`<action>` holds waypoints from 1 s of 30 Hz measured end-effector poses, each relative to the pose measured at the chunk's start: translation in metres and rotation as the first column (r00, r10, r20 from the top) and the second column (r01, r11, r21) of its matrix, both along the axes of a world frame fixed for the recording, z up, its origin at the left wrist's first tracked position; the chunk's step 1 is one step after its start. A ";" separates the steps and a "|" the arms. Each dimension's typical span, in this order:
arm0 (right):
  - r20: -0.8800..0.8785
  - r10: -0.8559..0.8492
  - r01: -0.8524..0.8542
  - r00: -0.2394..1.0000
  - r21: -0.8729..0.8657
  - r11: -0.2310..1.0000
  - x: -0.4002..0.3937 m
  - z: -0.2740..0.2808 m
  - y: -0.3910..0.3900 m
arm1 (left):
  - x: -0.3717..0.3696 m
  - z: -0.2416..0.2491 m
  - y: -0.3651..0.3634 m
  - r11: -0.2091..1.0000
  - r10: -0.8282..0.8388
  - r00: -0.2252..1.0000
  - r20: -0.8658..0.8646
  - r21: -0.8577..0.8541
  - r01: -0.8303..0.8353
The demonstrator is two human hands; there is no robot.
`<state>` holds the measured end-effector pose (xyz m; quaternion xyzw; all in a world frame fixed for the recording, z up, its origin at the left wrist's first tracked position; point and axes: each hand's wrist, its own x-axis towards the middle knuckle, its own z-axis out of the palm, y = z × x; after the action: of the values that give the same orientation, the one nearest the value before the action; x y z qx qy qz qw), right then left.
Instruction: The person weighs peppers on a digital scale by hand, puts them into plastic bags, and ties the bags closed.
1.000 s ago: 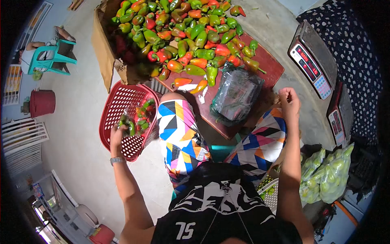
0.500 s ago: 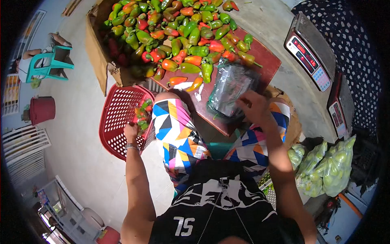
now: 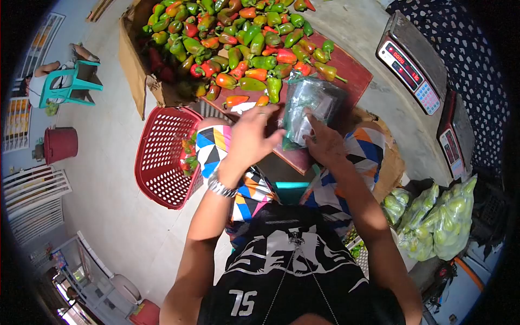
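Observation:
My left hand (image 3: pixel 250 140) is held over the near edge of the red table (image 3: pixel 346 76), fingers spread and nothing in it. Just beyond its fingertips lies an orange pepper (image 3: pixel 262 101). My right hand (image 3: pixel 327 145) rests on a stack of clear plastic bags (image 3: pixel 314 100), index finger and thumb apart on the plastic. A big heap of green, red and orange peppers (image 3: pixel 238 49) covers the far side of the table and spills from a cardboard box (image 3: pixel 131 65). Beside my left knee stands a red perforated basket (image 3: pixel 162 157) with bagged peppers (image 3: pixel 189 157) inside.
Two digital scales (image 3: pixel 409 70) (image 3: pixel 452 141) stand on the concrete counter at right. Bulging bags of green produce (image 3: pixel 444 222) sit by my right side. At far left, a person sits on a teal chair (image 3: pixel 70 84), near a dark red bucket (image 3: pixel 60 145).
My left hand has left the red basket and come up to the table's near edge, its fingers spreading. My right hand has moved slightly left, onto the plastic bags.

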<state>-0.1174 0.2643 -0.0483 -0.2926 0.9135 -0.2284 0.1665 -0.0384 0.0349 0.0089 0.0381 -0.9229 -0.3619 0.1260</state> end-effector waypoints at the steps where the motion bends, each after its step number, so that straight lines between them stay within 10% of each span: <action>1: 0.050 0.005 -0.006 0.999 0.029 1.000 0.001 0.004 -0.001 | -0.009 -0.006 0.013 0.997 -0.030 0.999 0.036 -0.072 0.033; 7: -0.184 0.012 -0.034 0.983 -0.116 0.993 0.018 -0.007 0.004 | -0.025 -0.052 0.021 0.966 -0.031 0.925 0.379 -0.226 0.125; 11: -0.256 0.065 -0.095 0.965 -0.104 0.990 0.020 -0.020 -0.002 | -0.011 -0.051 0.011 1.000 0.021 0.964 0.267 0.009 -0.024; 22: -0.360 0.042 -0.017 0.932 0.073 0.997 0.022 -0.031 -0.036 | -0.009 -0.051 0.010 0.998 0.060 0.970 0.235 -0.042 -0.051; 30: -0.337 -0.123 0.053 0.933 -0.210 0.976 0.027 -0.014 -0.024 | -0.008 -0.037 0.013 0.999 0.019 0.972 0.235 0.033 -0.028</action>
<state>-0.0902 0.2406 -0.0625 -0.3018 0.9137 -0.2697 -0.0378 -0.0464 0.0481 -0.0283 0.0937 -0.9241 -0.3700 0.0197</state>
